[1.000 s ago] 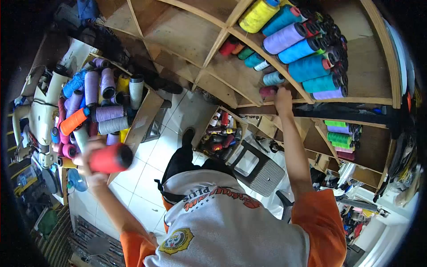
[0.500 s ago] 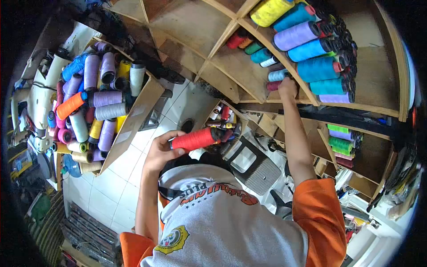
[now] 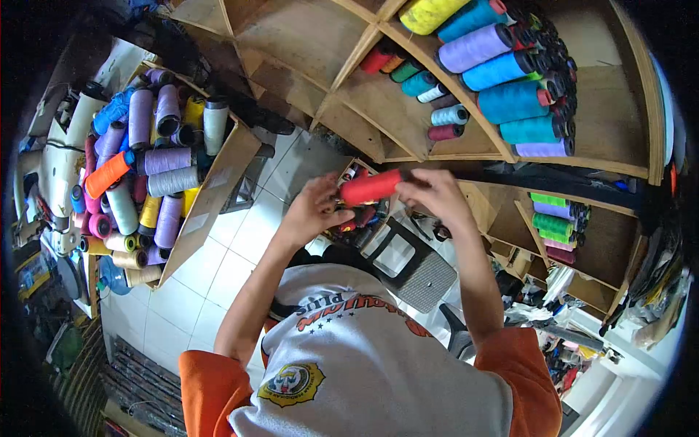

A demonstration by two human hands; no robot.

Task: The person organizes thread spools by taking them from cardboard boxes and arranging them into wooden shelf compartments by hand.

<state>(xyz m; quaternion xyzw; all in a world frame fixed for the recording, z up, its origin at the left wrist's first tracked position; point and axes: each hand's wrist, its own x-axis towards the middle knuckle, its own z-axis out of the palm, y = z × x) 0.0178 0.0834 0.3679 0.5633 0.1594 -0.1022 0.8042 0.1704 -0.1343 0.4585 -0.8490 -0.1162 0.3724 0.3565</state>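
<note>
A red thread spool (image 3: pixel 371 187) lies across the space between my two hands, in front of my chest. My right hand (image 3: pixel 437 195) grips its dark right end with thumb and fingers. At its other end, my left hand (image 3: pixel 317 210) has its fingers apart, close beside the spool; whether they touch it is unclear. Above my right hand, a dark pink spool (image 3: pixel 445 132) lies in a shelf compartment, just below a light blue spool (image 3: pixel 449 115).
A box (image 3: pixel 211 200) heaped with spools stands at the left beside a white sewing machine (image 3: pixel 62 175). The wooden shelf (image 3: pixel 582 166) spans the upper right with stacked spools. A smaller box of spools and a grey chair (image 3: pixel 419 269) are below my hands.
My left hand has brought the red spool from the left box area to the middle. My right hand has let go of the dark pink spool in the shelf and taken the red spool's end.
</note>
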